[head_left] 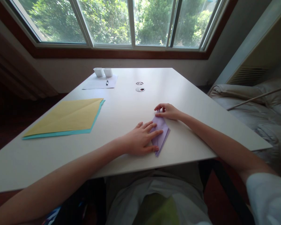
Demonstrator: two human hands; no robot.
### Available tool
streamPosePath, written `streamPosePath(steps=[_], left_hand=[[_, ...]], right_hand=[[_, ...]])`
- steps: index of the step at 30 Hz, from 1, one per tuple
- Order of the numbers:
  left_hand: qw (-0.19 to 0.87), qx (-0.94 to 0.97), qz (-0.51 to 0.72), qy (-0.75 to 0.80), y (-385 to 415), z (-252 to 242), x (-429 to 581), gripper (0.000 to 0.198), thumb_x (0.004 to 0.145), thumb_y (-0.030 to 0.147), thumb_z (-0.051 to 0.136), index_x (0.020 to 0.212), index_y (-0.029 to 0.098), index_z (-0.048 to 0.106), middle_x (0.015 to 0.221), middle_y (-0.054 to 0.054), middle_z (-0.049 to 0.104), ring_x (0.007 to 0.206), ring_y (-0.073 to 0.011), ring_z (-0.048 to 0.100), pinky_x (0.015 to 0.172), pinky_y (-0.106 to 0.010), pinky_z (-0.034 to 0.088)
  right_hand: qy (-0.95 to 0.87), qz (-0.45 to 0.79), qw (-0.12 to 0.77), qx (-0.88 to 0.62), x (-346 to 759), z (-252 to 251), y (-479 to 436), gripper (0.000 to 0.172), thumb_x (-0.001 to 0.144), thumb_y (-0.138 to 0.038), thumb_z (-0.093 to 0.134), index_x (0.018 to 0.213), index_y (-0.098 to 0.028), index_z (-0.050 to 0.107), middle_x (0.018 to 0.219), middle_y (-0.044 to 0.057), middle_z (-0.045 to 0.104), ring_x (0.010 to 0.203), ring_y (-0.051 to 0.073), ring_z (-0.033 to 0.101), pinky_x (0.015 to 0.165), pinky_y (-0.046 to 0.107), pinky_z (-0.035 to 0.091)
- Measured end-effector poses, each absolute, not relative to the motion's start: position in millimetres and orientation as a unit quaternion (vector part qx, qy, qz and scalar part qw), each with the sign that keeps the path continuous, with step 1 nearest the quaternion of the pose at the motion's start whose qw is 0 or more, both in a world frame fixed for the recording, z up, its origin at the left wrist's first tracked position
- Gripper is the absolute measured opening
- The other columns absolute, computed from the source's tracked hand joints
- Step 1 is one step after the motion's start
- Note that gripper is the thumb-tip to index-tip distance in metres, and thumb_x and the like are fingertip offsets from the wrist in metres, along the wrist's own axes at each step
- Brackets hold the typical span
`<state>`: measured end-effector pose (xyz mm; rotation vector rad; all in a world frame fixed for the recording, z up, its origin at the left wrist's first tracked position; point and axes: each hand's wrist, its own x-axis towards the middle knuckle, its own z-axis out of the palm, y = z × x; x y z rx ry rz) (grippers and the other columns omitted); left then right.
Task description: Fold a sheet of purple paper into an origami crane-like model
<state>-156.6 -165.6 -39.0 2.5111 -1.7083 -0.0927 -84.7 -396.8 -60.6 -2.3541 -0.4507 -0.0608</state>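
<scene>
A folded piece of purple origami paper (pixel 163 127), kite-shaped with several layers, lies on the white table near its front edge. My left hand (pixel 144 139) rests flat across its left side with the fingers spread, pressing it to the tabletop. At the paper's far tip, my right hand (pixel 166 111) has its thumb and fingers closed on the pointed end. Part of the paper's left side is hidden under my left fingers.
Yellow paper (pixel 67 115) overlaps teal paper (pixel 84 131) on the left. Farther back, a white sheet (pixel 93 82) carries a pen (pixel 107 82), beside two small white containers (pixel 103 72). Two round pieces (pixel 140 89) lie mid-table. A padded sofa (pixel 243 97) stands at right.
</scene>
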Motion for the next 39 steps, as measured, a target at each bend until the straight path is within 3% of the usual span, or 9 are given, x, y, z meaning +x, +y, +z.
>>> streamPosePath(steps=[11, 14, 19, 23, 28, 33, 36, 39], left_hand=[[0.052, 0.829, -0.006, -0.557, -165, -38, -158, 0.064, 0.085, 0.061, 0.031, 0.137, 0.025, 0.030, 0.139, -0.016, 0.034, 0.127, -0.0344, 0.031, 0.098, -0.050, 0.025], [0.062, 0.829, -0.008, -0.555, -164, -35, -155, 0.061, 0.085, 0.061, 0.032, 0.135, 0.025, 0.034, 0.136, -0.013, 0.039, 0.125, -0.0319, 0.034, 0.099, -0.047, 0.026], [0.079, 0.843, 0.001, -0.532, -161, -28, -145, 0.044, 0.091, 0.052, 0.028, 0.117, 0.024, 0.050, 0.121, -0.007, 0.054, 0.122, -0.0268, 0.038, 0.099, -0.044, 0.026], [0.062, 0.859, 0.023, -0.508, -157, -26, -137, 0.032, 0.090, 0.045, 0.037, 0.101, 0.023, 0.057, 0.107, -0.006, 0.061, 0.119, -0.0261, 0.042, 0.095, -0.042, 0.029], [0.037, 0.849, 0.009, -0.527, -145, -26, -129, 0.029, 0.088, 0.026, 0.043, 0.116, 0.026, 0.051, 0.122, -0.005, 0.056, 0.121, -0.0254, 0.040, 0.093, -0.040, 0.032], [0.021, 0.848, 0.035, -0.529, -136, -27, -122, 0.041, 0.084, 0.010, 0.038, 0.116, 0.029, 0.055, 0.134, -0.004, 0.045, 0.127, -0.0278, 0.031, 0.097, -0.044, 0.028], [0.014, 0.861, 0.063, -0.504, -134, -29, -119, 0.037, 0.084, 0.011, 0.039, 0.111, 0.026, 0.059, 0.131, -0.007, 0.047, 0.121, -0.0294, 0.036, 0.094, -0.046, 0.030], [0.030, 0.872, 0.064, -0.484, -136, -33, -113, 0.031, 0.089, 0.022, 0.036, 0.111, 0.023, 0.058, 0.117, -0.009, 0.055, 0.107, -0.0258, 0.049, 0.089, -0.043, 0.036]], right_hand=[[-0.161, -0.034, 0.354, -0.921, -82, -59, -404, 0.035, 0.075, -0.043, 0.058, 0.097, -0.017, 0.065, 0.095, 0.006, 0.065, 0.068, 0.012, 0.052, 0.065, 0.027, 0.043], [-0.166, -0.018, 0.376, -0.911, -81, -57, -408, 0.034, 0.075, -0.044, 0.057, 0.092, -0.016, 0.065, 0.089, 0.006, 0.066, 0.072, 0.013, 0.054, 0.068, 0.028, 0.044], [-0.169, 0.001, 0.398, -0.902, -85, -51, -408, 0.030, 0.072, -0.041, 0.059, 0.085, -0.014, 0.062, 0.078, 0.004, 0.063, 0.070, 0.013, 0.053, 0.068, 0.028, 0.043], [-0.188, 0.044, 0.346, -0.918, -94, -41, -407, 0.023, 0.072, -0.037, 0.058, 0.080, -0.015, 0.061, 0.077, 0.003, 0.062, 0.071, 0.013, 0.052, 0.066, 0.027, 0.041], [-0.219, 0.088, 0.288, -0.928, -105, -29, -411, 0.019, 0.072, -0.034, 0.058, 0.078, -0.017, 0.062, 0.080, 0.003, 0.063, 0.073, 0.014, 0.053, 0.065, 0.026, 0.040], [-0.295, 0.103, 0.276, -0.909, -113, -23, -413, 0.030, 0.075, -0.036, 0.058, 0.101, -0.021, 0.064, 0.094, 0.004, 0.065, 0.079, 0.014, 0.056, 0.067, 0.026, 0.043], [-0.334, 0.121, 0.253, -0.900, -120, -20, -409, 0.030, 0.079, -0.040, 0.055, 0.101, -0.023, 0.067, 0.094, 0.005, 0.064, 0.081, 0.015, 0.056, 0.067, 0.026, 0.044], [-0.364, 0.123, 0.246, -0.890, -127, -19, -401, 0.031, 0.080, -0.043, 0.054, 0.098, -0.022, 0.069, 0.097, 0.007, 0.063, 0.088, 0.016, 0.057, 0.072, 0.027, 0.045]])
